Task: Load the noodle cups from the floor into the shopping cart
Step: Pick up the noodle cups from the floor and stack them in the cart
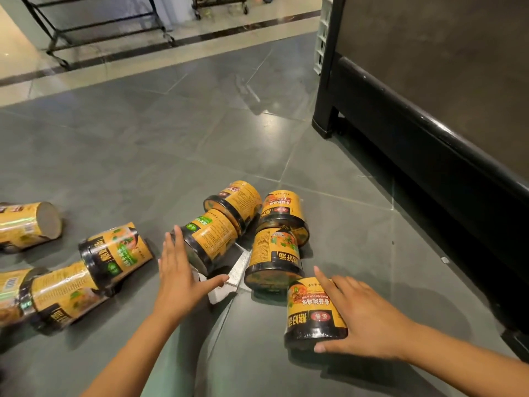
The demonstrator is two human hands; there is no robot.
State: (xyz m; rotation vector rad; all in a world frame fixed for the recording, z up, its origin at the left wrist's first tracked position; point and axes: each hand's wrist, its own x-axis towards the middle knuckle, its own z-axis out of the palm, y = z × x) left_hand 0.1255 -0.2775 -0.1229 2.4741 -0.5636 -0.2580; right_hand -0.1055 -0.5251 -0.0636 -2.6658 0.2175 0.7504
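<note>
Several yellow and black noodle cups lie scattered on the grey tiled floor. My right hand rests on the side of the nearest cup, fingers spread over it, thumb under its black rim. My left hand is open, fingers apart, just touching the black lid end of a tipped cup. Behind these lie more cups. Further cups lie at the left. No shopping cart is in view.
A black display cabinet stands along the right, its foot near the cups. A white flat packet lies on the floor under my left hand. Black metal racks on wheels stand at the back on the beige floor strip.
</note>
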